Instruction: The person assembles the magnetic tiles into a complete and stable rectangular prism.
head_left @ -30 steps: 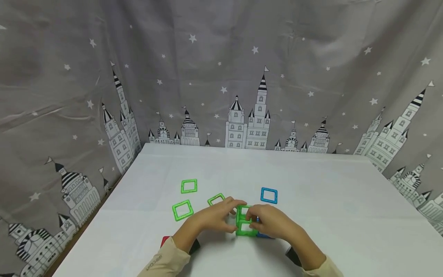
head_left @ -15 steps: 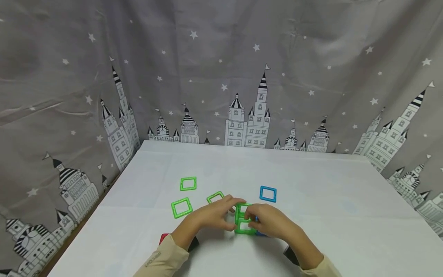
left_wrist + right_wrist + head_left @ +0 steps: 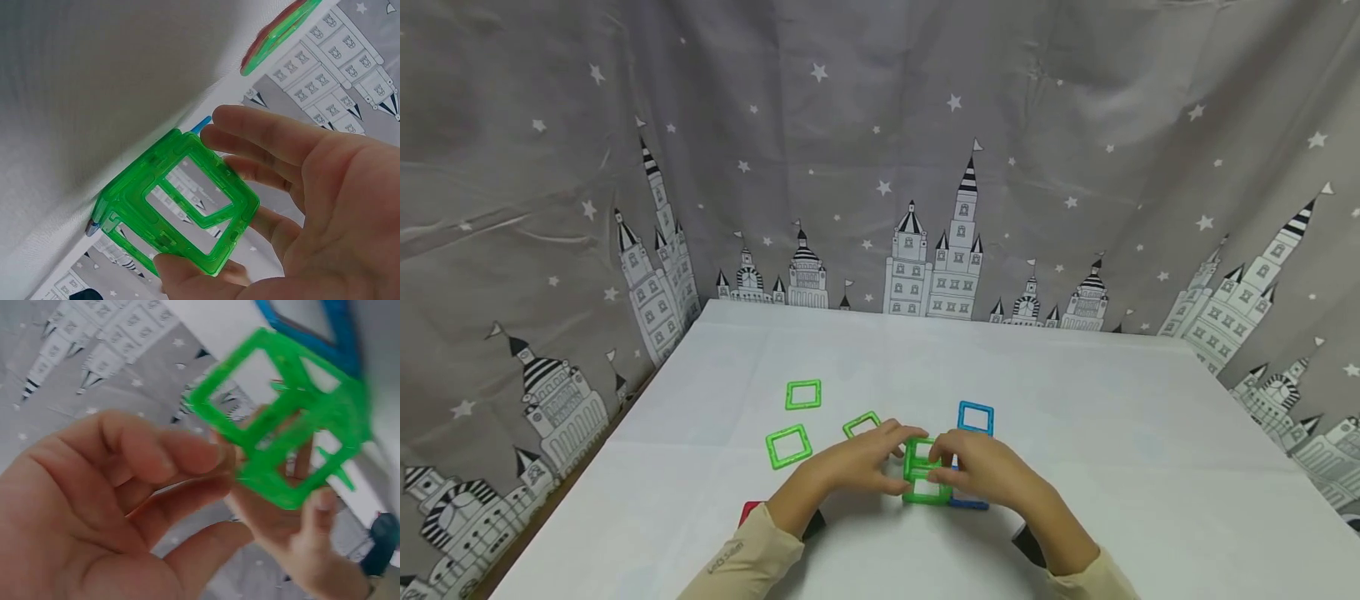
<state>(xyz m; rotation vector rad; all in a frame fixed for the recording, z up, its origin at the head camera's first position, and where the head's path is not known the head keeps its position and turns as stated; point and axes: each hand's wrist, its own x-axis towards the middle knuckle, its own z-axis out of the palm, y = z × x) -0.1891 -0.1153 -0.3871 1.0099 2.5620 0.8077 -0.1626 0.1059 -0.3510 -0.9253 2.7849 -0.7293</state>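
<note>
A cube-like build of green magnetic tiles (image 3: pixel 927 499) stands on the white table, its square frames joined at their edges. My left hand (image 3: pixel 861 462) holds it from the left. In the left wrist view, the thumb lies on the lower edge of the green tiles (image 3: pixel 169 237) and the fingers on the opposite edge. To the right of the build is my right hand (image 3: pixel 988 471), fingers loosely bent, thumb apart from them. In the right wrist view its fingertips are close to the green frame, with nothing between them. A blue tile (image 3: pixel 970 504) lies against the build's right side.
Another blue tile (image 3: pixel 976 430) lies behind the right hand. Green tiles lie at the left: one at the back (image 3: pixel 803 394), one nearer (image 3: pixel 789 447), one partly behind the left hand (image 3: pixel 861 423). A red tile (image 3: pixel 749 511) shows beside the left sleeve (image 3: pixel 741 554). A grey curtain (image 3: pixel 820 150) hangs behind.
My right thumb and fingers have spread apart, off the green tiles. The left hand keeps its hold. The whole view has shifted slightly.
</note>
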